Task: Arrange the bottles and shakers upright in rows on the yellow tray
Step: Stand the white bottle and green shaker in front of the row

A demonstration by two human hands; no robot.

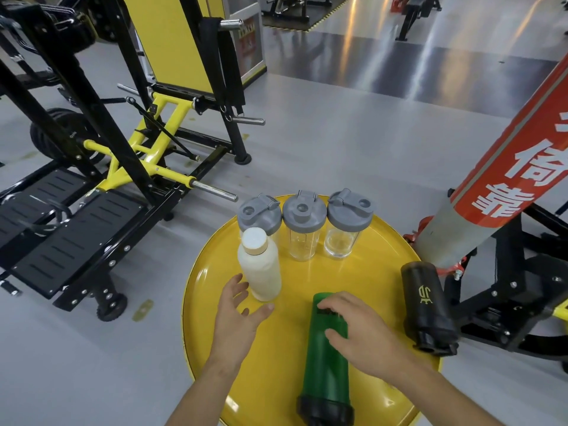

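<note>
A grey gym floor (338, 133) fills most of the view, and on the left stands a large black and yellow exercise machine (101, 142) with flat black foot plates. On the right a thick leaning post (504, 186) wears a red wrap with white characters, above a black frame. The round yellow tray (199, 281) lies in the lower middle. At its far edge three clear shakers stand upright in a row, each with a grey lid: the left shaker (259, 216), the middle shaker (303, 229) and the right shaker (349, 224), close beside each other. Just in front of the left shaker stands a white bottle (261, 269) with a white cap, also upright. A green shaker (325, 361) lies on its side in the near part of the tray, its black lid toward the camera. A black shaker (427, 305) lies tilted on the right rim of the tray, its lid also toward the camera. The right hand (359, 333) rests on top of the green shaker with the fingers curved around its upper part. The left hand (239, 312) is over the tray just beside the white bottle, the fingers spread open and holding nothing.
</note>
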